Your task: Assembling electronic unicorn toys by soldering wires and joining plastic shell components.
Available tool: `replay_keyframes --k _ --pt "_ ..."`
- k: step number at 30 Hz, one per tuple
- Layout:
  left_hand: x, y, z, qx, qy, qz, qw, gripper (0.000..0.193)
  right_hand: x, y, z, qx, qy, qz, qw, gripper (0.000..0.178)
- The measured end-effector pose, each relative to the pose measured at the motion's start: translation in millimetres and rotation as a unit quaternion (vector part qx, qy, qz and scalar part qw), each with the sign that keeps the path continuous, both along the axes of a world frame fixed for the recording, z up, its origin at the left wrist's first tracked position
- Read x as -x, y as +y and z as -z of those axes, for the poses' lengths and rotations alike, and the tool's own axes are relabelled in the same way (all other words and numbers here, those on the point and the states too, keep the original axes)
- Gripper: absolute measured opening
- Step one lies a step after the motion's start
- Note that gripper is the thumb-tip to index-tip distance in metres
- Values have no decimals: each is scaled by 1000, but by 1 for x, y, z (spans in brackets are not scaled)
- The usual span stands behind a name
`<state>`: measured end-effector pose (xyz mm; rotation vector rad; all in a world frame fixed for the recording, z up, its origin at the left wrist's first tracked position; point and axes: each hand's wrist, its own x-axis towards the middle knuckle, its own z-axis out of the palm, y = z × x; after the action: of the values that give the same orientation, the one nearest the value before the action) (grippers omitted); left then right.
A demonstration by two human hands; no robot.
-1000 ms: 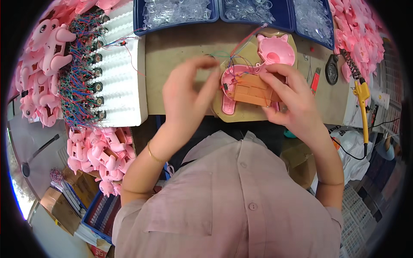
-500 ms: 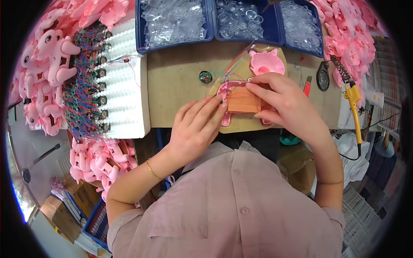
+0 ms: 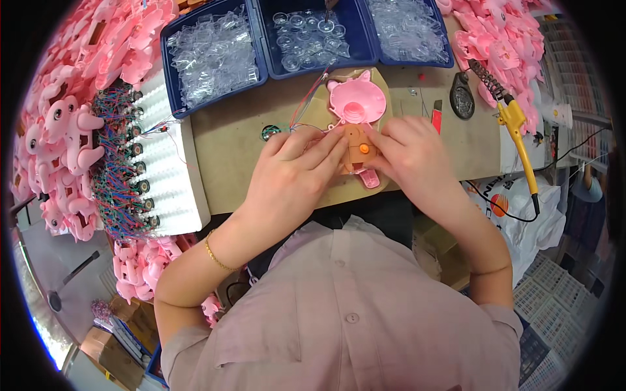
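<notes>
My left hand (image 3: 293, 166) has its fingertips pressed on the left side of an orange plastic box (image 3: 353, 156) with a round knob on its face. From the other side, my right hand (image 3: 414, 156) pinches the same box between thumb and fingers. Beneath it lies a pink toy shell half, its hollow eared head (image 3: 357, 99) showing beyond my hands and a pink leg (image 3: 370, 178) below. My fingers hide most of the shell's body. Thin coloured wires (image 3: 305, 104) rise beside my left fingers, near a small round speaker (image 3: 270, 132).
Blue bins (image 3: 261, 65) of clear plastic parts stand at the back. White foam (image 3: 166, 173) with wired speakers is at left, beside piled pink toy bodies (image 3: 65, 140). A red-handled cutter (image 3: 436, 117) and a yellow soldering iron (image 3: 514, 117) are at right.
The orange box has turned, so its knobbed face now shows. My left fingers have come onto it, and my right hand still grips it. The whole view has shifted.
</notes>
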<state>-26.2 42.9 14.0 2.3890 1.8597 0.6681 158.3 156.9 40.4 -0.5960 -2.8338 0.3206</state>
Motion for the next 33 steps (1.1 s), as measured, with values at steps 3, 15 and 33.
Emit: replay_keyframes --k 3,15,33 --pt "2 6 -7 3 6 25 1000 33 1 16 -2 61 -28 -22 997 44" --pt "31 -2 9 171 -404 -325 838 23 45 32 -13 538 52 170 824 29" --pt "24 21 -6 63 -270 -6 961 16 68 68 16 157 69 -79 982 24"
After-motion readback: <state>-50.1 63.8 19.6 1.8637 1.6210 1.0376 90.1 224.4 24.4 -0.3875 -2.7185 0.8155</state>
